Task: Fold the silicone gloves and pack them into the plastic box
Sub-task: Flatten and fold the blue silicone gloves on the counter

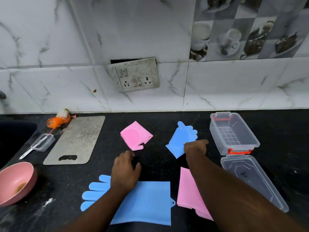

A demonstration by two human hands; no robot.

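A folded blue glove point(181, 138) lies in the middle of the black counter, and my right hand point(195, 147) grips its near edge. A folded pink glove point(136, 135) rests to its left. Close to me an unfolded blue glove point(145, 201) lies flat, with my left hand point(125, 169) hovering over its finger end, fingers loosely apart and holding nothing. A second pink glove point(187, 193) lies partly under my right forearm. The clear plastic box point(233, 133) with orange clips stands open at the right, nothing inside. Its lid point(250, 180) lies just in front of it.
A grey cutting board point(75, 139) lies at the left, with a small clear container point(44, 142) and an orange scrubber point(58, 120) beside it. A pink bowl point(15, 181) sits at the near left. A dark sink point(15, 133) is at the far left. A wall socket plate point(133, 74) hangs on the tiles.
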